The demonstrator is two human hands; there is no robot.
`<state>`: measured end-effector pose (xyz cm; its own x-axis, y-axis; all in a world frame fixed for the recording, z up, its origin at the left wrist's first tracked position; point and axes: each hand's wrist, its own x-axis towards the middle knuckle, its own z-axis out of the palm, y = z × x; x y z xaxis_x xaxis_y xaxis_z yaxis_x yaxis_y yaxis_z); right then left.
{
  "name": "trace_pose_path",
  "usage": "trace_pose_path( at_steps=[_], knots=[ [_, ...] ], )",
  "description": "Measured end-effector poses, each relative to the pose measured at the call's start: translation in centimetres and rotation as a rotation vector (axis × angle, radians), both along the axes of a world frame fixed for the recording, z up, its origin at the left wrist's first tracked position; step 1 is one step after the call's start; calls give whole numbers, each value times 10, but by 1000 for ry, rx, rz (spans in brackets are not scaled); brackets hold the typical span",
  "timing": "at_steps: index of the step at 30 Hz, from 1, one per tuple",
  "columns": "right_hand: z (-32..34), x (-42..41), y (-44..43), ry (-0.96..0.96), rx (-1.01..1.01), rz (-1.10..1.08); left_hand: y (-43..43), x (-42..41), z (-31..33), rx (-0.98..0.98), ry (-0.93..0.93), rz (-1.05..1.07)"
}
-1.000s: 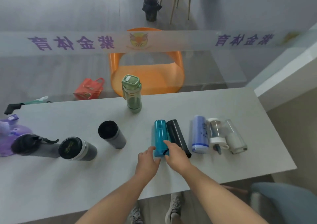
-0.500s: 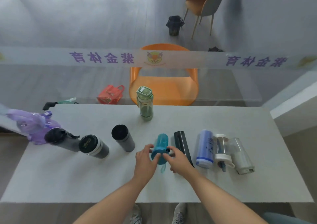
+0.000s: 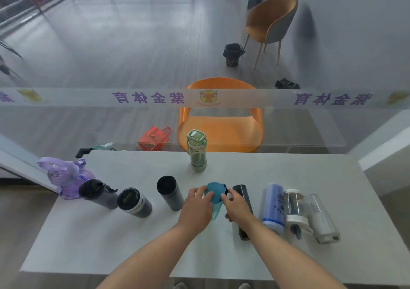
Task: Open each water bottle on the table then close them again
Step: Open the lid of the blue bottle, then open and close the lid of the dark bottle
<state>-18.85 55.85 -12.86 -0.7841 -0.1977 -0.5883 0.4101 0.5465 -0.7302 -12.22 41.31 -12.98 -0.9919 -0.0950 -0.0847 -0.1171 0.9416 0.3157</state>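
Note:
A teal see-through bottle (image 3: 214,194) stands upright near the middle of the grey table (image 3: 133,240). My left hand (image 3: 196,209) wraps its left side and my right hand (image 3: 236,204) grips its right side by the black lid strap. A black slim bottle (image 3: 244,200) lies just right of it, partly hidden by my right forearm. Further right lie a blue bottle (image 3: 273,209) and two clear bottles (image 3: 310,215). A green bottle (image 3: 197,150) stands at the back. A grey tumbler (image 3: 169,192), a black-lidded mug (image 3: 134,202), a dark flask (image 3: 97,192) and a purple bottle (image 3: 66,176) are to the left.
A glass partition with a printed band rises behind the table's far edge. Beyond it are an orange chair (image 3: 219,122), a red bag (image 3: 154,138), a brown chair (image 3: 273,22) and a black bin (image 3: 232,53). A white ledge (image 3: 386,142) borders the right.
The teal bottle went from lying flat between the tumbler and the black bottle to standing upright in both hands. The head view tilted up and shows more of the room.

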Motion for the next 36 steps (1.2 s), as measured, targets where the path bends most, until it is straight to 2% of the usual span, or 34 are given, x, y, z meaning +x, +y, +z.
trace_pose_path(
  at_steps=[5, 11, 16, 22, 27, 31, 36],
  knots=[
    [3, -9, 15, 24, 69, 35, -1, -5, 3, -120, -23, -91],
    [5, -13, 58, 77, 122, 66, 18, 0, 7, -99, 52, -186],
    [-12, 2, 107, 81, 163, 124, 53, 10, -11, 6, 64, -242],
    [-47, 30, 138, 79, 283, 312, 98, 29, -61, 210, -210, 51],
    [-82, 35, 133, 19, 176, 271, 130, 31, -95, 462, -336, 256],
    [-95, 35, 128, 44, 163, 228, 140, 27, -100, 617, -318, 404],
    [-75, 34, 123, -25, 100, 179, 129, 32, -80, 605, -245, 413]
  ],
)
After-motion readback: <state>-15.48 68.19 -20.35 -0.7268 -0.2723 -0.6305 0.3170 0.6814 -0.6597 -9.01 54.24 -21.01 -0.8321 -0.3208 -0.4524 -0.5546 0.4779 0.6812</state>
